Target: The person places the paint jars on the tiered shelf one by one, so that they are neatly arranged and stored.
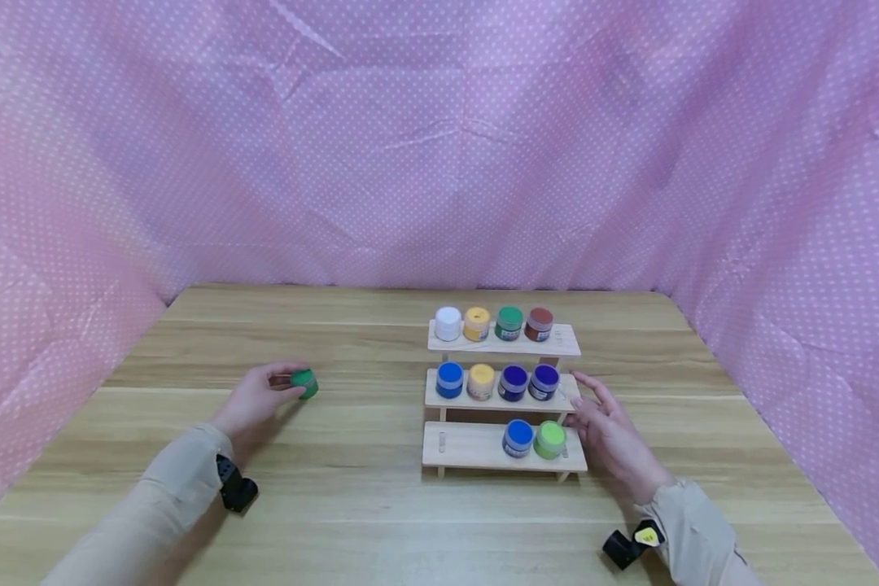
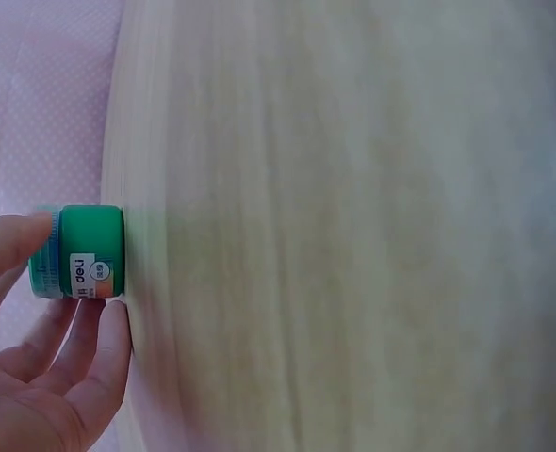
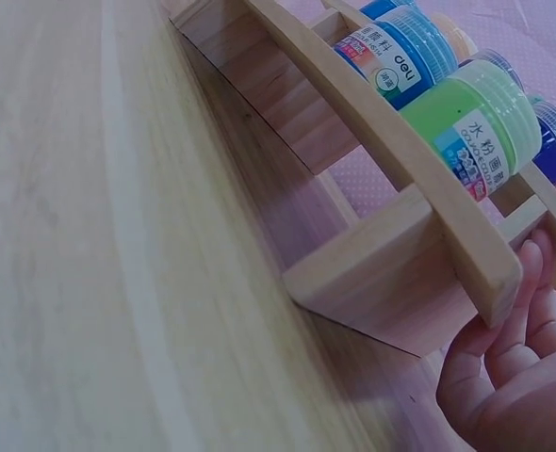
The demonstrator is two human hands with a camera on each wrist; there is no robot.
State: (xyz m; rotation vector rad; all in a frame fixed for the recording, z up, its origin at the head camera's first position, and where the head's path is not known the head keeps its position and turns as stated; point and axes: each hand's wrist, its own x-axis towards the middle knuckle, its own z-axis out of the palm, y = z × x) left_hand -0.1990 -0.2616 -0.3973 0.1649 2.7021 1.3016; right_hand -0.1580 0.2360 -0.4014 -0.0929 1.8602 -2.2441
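My left hand (image 1: 258,399) pinches a green paint jar (image 2: 91,252) between thumb and fingers, left of the rack. The jar's base is at or just above the tabletop; I cannot tell if it touches. My right hand (image 1: 617,439) rests its loosely spread fingers against the right end of a three-tier wooden rack (image 1: 476,460). In the right wrist view, fingertips (image 3: 532,259) lie beside the end of the lowest shelf. That shelf bears a blue jar (image 1: 518,438) and a light green jar (image 1: 550,439) towards its right end.
On the middle shelf stand a blue jar (image 1: 450,380), a pale orange jar (image 1: 481,382) and two dark purple-blue jars (image 1: 513,382). White (image 1: 448,324), yellow (image 1: 477,324), green (image 1: 509,323) and brown (image 1: 539,324) jars line the top shelf. Pink dotted cloth (image 1: 439,163) hangs behind the wooden table (image 1: 366,505).
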